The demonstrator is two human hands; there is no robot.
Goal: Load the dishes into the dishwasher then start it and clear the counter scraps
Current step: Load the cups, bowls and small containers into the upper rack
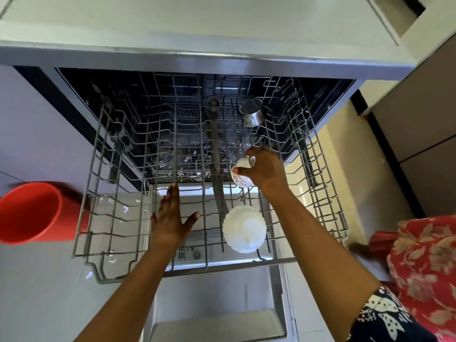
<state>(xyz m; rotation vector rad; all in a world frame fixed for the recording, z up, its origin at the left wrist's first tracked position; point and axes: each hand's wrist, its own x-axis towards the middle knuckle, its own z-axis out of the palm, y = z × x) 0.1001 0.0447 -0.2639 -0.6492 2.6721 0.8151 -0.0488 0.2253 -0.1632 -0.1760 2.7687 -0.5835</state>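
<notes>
Upper rack point(246, 264) pulled out over open dishwasher door point(222, 304), filling mid-frame. Right hand point(265, 169) at 2 o'clock from rack centre, fingers and thumb curled round small white patterned cup point(243, 178), gripping it from above just over the tines; cannot tell whether touching wire. Left hand point(170, 218) at 7 o'clock from that cup, flat, palm down, fingers straight and spread, thumb out, holding nothing, over rack's middle. White bowl point(244, 228) upside down in rack at 6 o'clock from the cup, near left thumb but apart. Steel cup point(252, 112) tilted at 12 o'clock from the cup, back right of rack. Red mug point(32, 213) blurred at 9 o'clock, by rack's left rim, outside it; holder unclear. Counter edge point(222, 58) across 12 o'clock. Red floral cloth point(424, 262) at 4 o'clock; dark patterned sleeve point(385, 314) on right arm.
</notes>
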